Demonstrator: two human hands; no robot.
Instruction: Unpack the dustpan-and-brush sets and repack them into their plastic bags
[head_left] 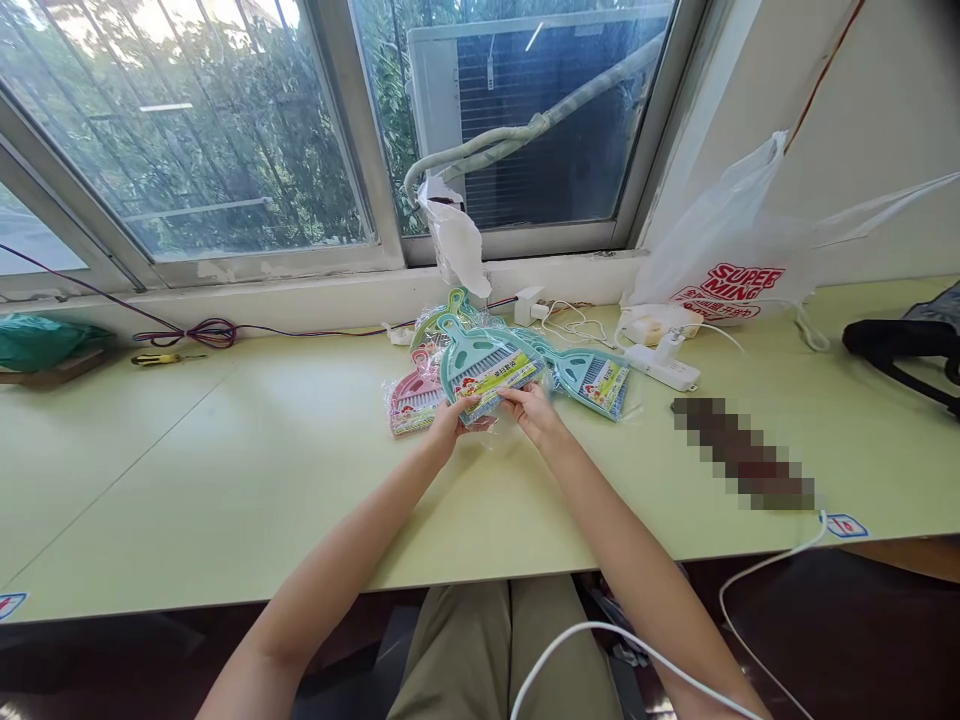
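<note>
In the head view, the left hand (448, 420) and right hand (532, 410) are pinching the near edge of a bagged teal dustpan set (480, 358), presumably keeping it steady and label-up, while a pink pack (414, 398) and a blue-green pack (598, 378) are lying either side on the table (277, 440).

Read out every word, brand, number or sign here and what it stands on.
"SUPE… MING", first word's last letter unclear: red, on the plastic bag.
Smaller red line beneath: too small.
Yellow label, held green pack: characters too blurred.
Labels, pink pack and second green pack: too small.
Left sticker and right sticker, table: too small.
</note>
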